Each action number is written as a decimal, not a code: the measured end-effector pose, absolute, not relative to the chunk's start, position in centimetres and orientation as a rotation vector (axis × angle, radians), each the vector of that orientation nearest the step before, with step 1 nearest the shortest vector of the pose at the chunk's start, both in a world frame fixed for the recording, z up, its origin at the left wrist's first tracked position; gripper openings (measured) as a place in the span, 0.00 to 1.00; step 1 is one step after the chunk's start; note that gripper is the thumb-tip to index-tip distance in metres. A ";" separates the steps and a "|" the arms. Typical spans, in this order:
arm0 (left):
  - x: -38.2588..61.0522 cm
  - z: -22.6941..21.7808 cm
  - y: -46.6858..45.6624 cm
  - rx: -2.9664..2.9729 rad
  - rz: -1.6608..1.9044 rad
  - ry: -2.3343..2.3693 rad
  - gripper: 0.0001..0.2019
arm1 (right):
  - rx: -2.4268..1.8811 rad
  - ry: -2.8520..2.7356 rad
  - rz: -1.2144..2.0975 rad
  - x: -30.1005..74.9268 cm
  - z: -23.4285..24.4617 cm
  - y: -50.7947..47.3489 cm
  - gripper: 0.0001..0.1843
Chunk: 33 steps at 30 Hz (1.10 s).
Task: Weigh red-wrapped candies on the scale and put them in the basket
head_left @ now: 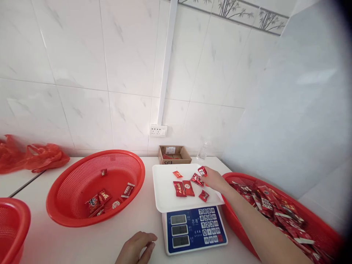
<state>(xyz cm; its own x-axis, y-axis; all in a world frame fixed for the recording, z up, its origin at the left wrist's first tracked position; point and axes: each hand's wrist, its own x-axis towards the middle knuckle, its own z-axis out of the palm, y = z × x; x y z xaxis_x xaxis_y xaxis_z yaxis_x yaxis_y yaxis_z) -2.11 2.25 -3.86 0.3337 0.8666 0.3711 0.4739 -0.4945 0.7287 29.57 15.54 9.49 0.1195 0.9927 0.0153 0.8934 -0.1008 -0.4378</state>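
Now the right hand [213, 179] reaches out over the white scale tray [165, 198], forearm slanting in from the near right, fingertips pinched on a red candy packet [202, 171] at the tray's far right; its long axis tilts far-right. The left hand [136, 247] rests loosely curled, holding nothing, on the white table [82, 242] left of the scale. White tiled walls stand behind.

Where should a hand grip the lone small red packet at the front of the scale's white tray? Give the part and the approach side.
Pinch the small red packet by its two short crimped ends, coming from above. It lies flat on the white tray, apart from the other packets, so fingers have room around it; the right hand is nearest, the left hand rests on the table.
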 end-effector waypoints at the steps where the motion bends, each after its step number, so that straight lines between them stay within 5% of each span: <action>1: -2.2 -3.8 2.3 2.123 1.011 1.164 0.13 | -2.066 -1.851 0.421 29.7 9.2 15.6 0.11; 14: -2.5 -3.1 2.4 2.229 0.906 1.132 0.10 | -1.926 -1.853 0.518 28.1 9.1 15.7 0.28; 26: -2.3 -3.0 2.1 2.188 0.919 1.128 0.09 | -1.966 -2.040 0.429 27.4 8.2 15.2 0.13; 33: -2.0 -4.0 2.2 2.126 1.049 1.169 0.12 | -1.927 -2.129 0.302 24.6 8.7 16.6 0.20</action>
